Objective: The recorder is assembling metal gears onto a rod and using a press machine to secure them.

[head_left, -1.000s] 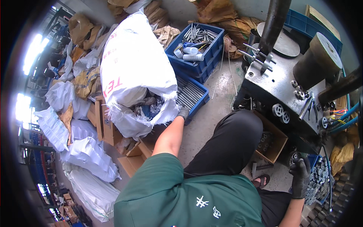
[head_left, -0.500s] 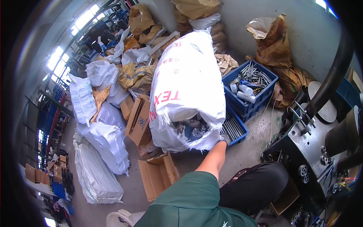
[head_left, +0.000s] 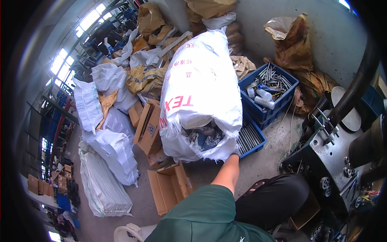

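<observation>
My left hand (head_left: 236, 153), in what looks like a dark grey glove, is at the lower right corner of a large white woven sack (head_left: 205, 88) with red print. Its fingers are hidden, so whether they grip the sack's edge does not show. The bare forearm (head_left: 227, 173) comes out of a green sleeve. The sack's frayed mouth gapes toward me, and a heap of crumpled grey and blue cloth-like stuff (head_left: 207, 137) shows inside. Just beyond the hand lies a blue tray (head_left: 258, 147) of metal rods. My right hand is out of view.
A blue crate (head_left: 296, 89) of metal parts and plastic bottles stands behind the tray. An open cardboard box (head_left: 163, 187) and filled white sacks (head_left: 111, 153) lie to the left. At right is a machine (head_left: 318, 149) with a metal plate; brown bags (head_left: 293, 48) line the wall.
My left hand has shifted slightly left and down along the sack's corner. The sack stays in place apart from a slight shift of the whole view.
</observation>
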`<state>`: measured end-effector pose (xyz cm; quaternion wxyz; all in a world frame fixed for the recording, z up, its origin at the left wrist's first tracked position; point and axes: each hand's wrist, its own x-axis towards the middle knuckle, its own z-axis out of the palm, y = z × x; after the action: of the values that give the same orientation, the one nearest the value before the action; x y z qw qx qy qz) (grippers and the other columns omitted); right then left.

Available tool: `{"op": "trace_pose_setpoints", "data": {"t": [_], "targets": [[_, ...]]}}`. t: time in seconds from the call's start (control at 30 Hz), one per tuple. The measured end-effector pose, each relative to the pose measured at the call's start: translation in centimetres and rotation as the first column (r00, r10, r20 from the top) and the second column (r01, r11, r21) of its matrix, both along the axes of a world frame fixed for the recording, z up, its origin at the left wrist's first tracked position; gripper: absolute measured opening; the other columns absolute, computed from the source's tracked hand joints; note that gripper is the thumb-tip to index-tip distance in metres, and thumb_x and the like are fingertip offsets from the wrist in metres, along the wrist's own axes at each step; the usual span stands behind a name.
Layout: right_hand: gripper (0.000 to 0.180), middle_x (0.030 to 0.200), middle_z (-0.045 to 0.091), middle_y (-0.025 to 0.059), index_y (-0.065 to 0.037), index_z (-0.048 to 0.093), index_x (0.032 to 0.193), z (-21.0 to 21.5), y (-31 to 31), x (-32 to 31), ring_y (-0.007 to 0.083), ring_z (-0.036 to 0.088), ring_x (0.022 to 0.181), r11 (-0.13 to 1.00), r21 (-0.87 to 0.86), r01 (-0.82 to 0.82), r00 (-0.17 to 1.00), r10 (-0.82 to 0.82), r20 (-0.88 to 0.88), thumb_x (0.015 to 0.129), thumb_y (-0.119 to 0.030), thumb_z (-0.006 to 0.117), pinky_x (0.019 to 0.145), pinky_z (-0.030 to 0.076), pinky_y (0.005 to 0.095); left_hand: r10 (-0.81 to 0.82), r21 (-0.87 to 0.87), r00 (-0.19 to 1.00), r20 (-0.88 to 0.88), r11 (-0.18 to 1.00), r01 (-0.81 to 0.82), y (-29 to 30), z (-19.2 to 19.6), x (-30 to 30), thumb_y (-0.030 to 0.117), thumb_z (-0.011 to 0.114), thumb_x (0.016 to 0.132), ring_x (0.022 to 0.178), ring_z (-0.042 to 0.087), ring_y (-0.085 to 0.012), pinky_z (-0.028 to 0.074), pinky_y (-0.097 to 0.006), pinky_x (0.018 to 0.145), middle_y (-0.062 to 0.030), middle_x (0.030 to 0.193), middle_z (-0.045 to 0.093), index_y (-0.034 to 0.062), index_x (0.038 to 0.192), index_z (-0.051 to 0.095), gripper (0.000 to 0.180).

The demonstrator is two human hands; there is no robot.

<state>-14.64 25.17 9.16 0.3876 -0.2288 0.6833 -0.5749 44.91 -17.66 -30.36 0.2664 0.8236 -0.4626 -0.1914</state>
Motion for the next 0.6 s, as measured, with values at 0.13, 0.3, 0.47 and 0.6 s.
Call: {"op": "trace_pose_setpoints", "data": {"t": [0.13, 0.3, 0.47, 0.6], "targets": [[0.046, 0.121, 0.069, 0.0212, -0.002, 0.050, 0.140, 0.3, 0.2, -0.1, 0.0307, 0.072, 0.098, 1.000, 0.010, 0.002, 1.000, -0.001, -0.025, 0.099, -0.017, 0.064, 0.080, 0.062, 0.0409, -0.008, -0.007, 0.999, -0.031, 1.000, 0.008, 0.2, -0.8, 0.9, 0.021, 0.068, 0.081, 0.101, 0.069, -0.0369, 0.056, -0.044, 0.092, -0.0240, 0.111, 0.070, 0.0088, 0.141, 0.054, 0.063], [0.049, 0.123, 0.068, 0.0216, -0.002, 0.049, 0.141, 1.5, -0.3, 1.1, 0.0310, 0.071, 0.100, 0.991, 0.123, 0.058, 0.997, -0.052, -0.050, 0.098, -0.020, 0.067, 0.080, 0.062, 0.0416, -0.011, -0.013, 0.998, -0.063, 1.000, 0.010, 0.3, -1.5, 0.5, 0.021, 0.068, 0.081, 0.103, 0.069, -0.0373, 0.055, -0.044, 0.093, -0.0243, 0.113, 0.069, 0.0086, 0.141, 0.054, 0.063], [0.038, 0.129, 0.064, 0.0150, 0.002, 0.062, 0.132, 1.8, -0.8, 1.5, 0.0253, 0.065, 0.110, 0.994, 0.060, -0.088, 0.967, 0.100, -0.233, 0.101, -0.021, 0.066, 0.091, 0.057, 0.0361, -0.029, -0.013, 0.994, -0.102, 1.000, 0.028, 1.0, -2.5, 1.9, 0.021, 0.068, 0.081, 0.104, 0.068, -0.0377, 0.055, -0.044, 0.094, -0.0245, 0.115, 0.069, 0.0084, 0.142, 0.053, 0.063], [0.035, 0.120, 0.067, 0.0157, 0.001, 0.062, 0.129, 2.4, -0.8, 2.0, 0.0251, 0.067, 0.107, 0.997, 0.063, 0.046, 0.998, -0.043, -0.054, 0.102, -0.020, 0.064, 0.091, 0.057, 0.0361, -0.054, -0.037, 0.990, -0.128, 0.998, 0.050, 0.2, -2.8, 1.3, 0.021, 0.068, 0.081, 0.105, 0.068, -0.0380, 0.054, -0.044, 0.095, -0.0247, 0.116, 0.068, 0.0083, 0.142, 0.053, 0.063]]}}
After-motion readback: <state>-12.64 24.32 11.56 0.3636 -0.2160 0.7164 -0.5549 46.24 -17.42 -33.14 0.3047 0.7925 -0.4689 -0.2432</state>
